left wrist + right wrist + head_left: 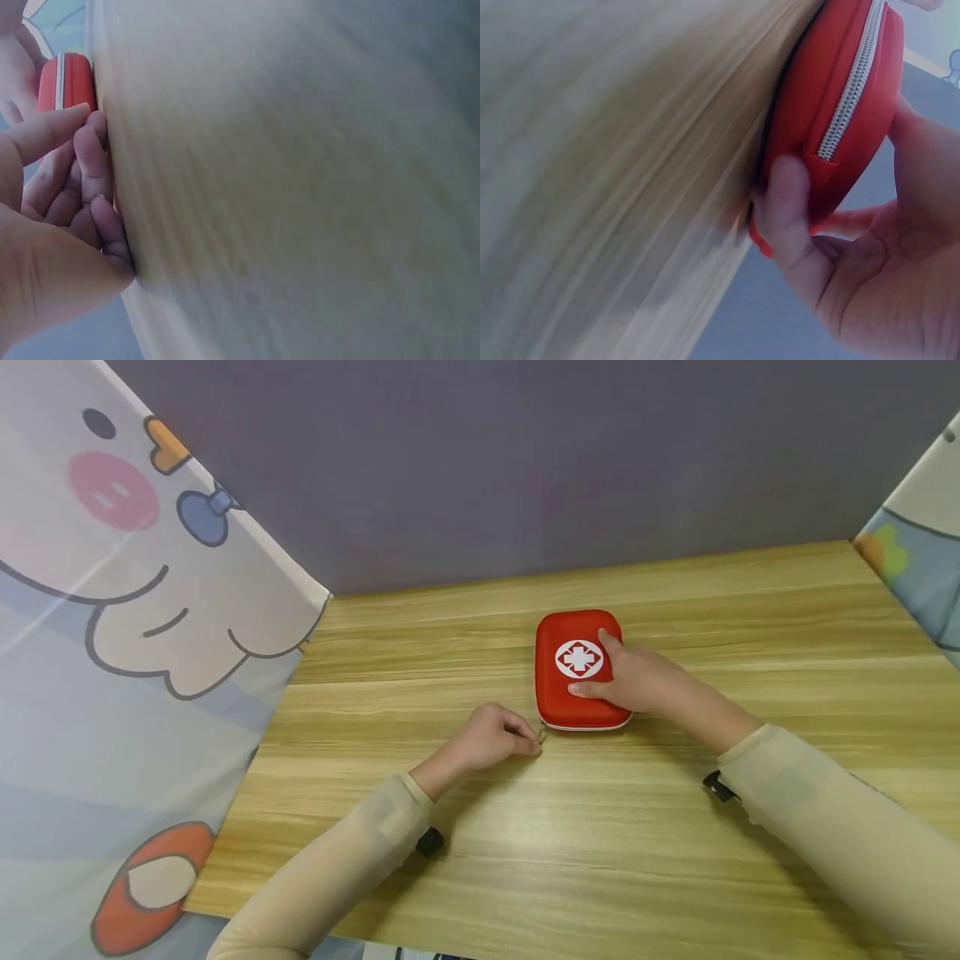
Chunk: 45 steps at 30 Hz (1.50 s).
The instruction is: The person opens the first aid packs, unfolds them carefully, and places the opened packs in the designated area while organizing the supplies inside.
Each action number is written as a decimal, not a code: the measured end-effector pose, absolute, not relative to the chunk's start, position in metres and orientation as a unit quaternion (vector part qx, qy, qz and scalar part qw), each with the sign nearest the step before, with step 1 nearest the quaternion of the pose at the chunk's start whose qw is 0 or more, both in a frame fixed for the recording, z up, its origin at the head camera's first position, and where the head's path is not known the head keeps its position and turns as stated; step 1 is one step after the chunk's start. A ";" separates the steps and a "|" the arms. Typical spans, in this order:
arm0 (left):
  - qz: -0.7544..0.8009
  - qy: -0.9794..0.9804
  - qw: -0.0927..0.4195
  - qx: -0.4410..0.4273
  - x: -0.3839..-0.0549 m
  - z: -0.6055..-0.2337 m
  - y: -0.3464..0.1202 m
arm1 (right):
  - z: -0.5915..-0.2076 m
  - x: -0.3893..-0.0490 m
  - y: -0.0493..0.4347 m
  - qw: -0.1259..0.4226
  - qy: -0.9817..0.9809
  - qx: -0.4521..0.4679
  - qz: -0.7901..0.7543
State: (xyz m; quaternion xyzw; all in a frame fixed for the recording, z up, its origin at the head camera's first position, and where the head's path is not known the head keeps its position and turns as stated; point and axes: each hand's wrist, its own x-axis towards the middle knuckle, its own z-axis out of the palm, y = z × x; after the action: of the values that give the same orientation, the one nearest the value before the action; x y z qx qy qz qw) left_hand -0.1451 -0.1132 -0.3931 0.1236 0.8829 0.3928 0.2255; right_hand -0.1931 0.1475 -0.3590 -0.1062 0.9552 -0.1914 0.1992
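A red first-aid case (558, 697) with a white cross emblem lies flat on the wooden table, its zipper side edge facing left and front. My right hand (636, 680) grips its right side, thumb and a finger spread over the lid. In the right wrist view, fingers wrap the end of the case where the silver zipper (851, 94) stops; the zipper looks closed there. At the case's front left corner, my left hand (491, 739) pinches the small zipper pull (542, 735) between thumb and forefinger. The fingertips mostly hide the pull in the left wrist view.
The wooden table (360, 693) extends around the case on all sides. Behind it rises a plain grey panel (487, 477). A cartoon-printed cloth (202, 635) hangs along the left, and another printed cloth (922, 560) is at the right.
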 end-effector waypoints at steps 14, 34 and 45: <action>0.423 0.870 0.225 0.113 -0.153 -0.399 -0.115 | -0.337 -0.204 0.170 0.148 0.965 -0.176 -0.125; 0.413 0.875 0.223 0.119 -0.152 -0.398 -0.119 | -0.334 -0.238 0.170 0.157 0.933 -0.304 -0.112; 0.401 0.880 0.218 0.130 -0.149 -0.397 -0.120 | -0.347 -0.236 0.178 0.147 0.942 -0.283 -0.108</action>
State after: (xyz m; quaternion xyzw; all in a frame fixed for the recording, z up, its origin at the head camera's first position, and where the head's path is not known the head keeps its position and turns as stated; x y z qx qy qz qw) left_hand -0.1488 -0.1197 -0.3967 0.1301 0.8800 0.4013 0.2183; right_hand -0.2364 0.1783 -0.3468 -0.2829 0.9415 -0.1084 0.1475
